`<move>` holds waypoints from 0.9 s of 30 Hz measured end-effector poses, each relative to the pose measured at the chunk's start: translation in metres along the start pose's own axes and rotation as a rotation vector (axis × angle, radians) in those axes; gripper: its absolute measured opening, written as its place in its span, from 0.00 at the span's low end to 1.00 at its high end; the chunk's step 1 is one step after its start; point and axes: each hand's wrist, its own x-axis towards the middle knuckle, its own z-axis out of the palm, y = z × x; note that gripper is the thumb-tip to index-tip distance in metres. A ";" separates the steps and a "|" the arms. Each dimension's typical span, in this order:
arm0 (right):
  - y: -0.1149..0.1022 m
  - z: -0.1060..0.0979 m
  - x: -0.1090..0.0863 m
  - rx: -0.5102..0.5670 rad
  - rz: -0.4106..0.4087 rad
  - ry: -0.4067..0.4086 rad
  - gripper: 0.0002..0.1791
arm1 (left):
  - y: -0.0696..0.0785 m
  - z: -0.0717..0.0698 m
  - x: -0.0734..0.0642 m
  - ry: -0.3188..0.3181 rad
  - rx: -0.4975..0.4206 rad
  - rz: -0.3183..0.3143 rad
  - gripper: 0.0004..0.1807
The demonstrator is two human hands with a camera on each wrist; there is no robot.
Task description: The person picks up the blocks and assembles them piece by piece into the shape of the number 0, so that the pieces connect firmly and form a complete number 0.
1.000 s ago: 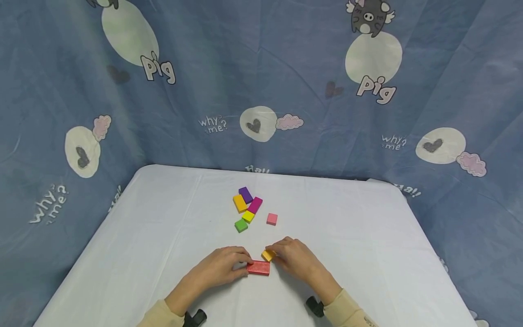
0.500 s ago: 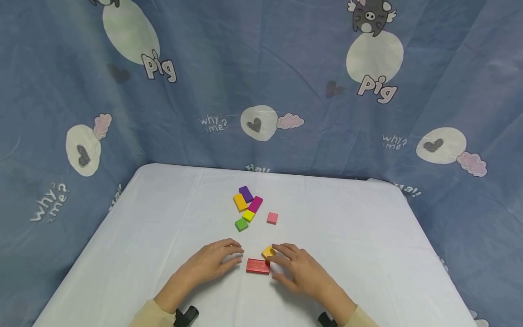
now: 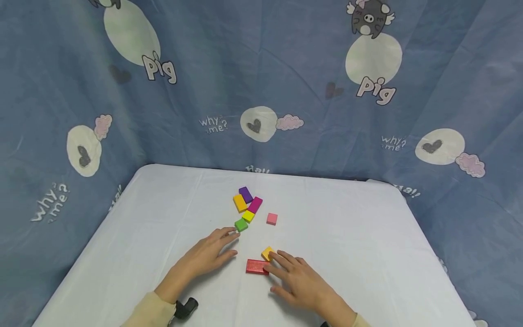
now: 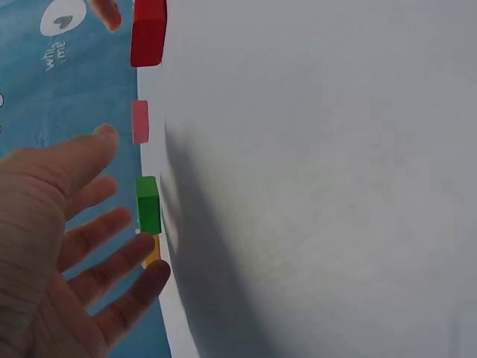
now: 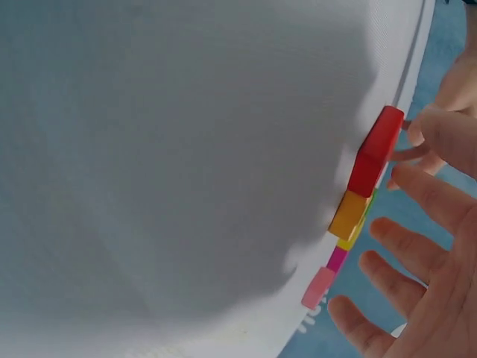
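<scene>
Fingers spread, my left hand (image 3: 209, 255) hovers just short of the green block (image 3: 241, 225), and the left wrist view shows nothing in its palm. My right hand (image 3: 300, 282) has loosely extended fingers; their tips overlap the right end of a long red block (image 3: 255, 267) and the edge of a small orange-yellow block (image 3: 267, 253). Whether they touch either cannot be told. In the right wrist view the red block (image 5: 376, 151) and orange-yellow block (image 5: 348, 215) lie end to end beside the fingers. A pink block (image 3: 272, 219) lies alone farther back.
Behind the green block, a yellow block (image 3: 248, 216), a magenta block (image 3: 255, 205), an orange block (image 3: 239, 203) and a purple block (image 3: 245, 195) lie clustered on the white table (image 3: 347, 227). A blue printed curtain (image 3: 302, 150) hangs behind the table's far edge.
My left hand has let go of the red block and moved left and away toward the green block. My right hand has released the orange-yellow block and drawn back slightly, its fingers opening.
</scene>
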 end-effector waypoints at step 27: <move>0.003 0.006 -0.002 -0.019 -0.015 -0.003 0.33 | 0.001 0.004 0.016 -0.042 0.068 -0.004 0.29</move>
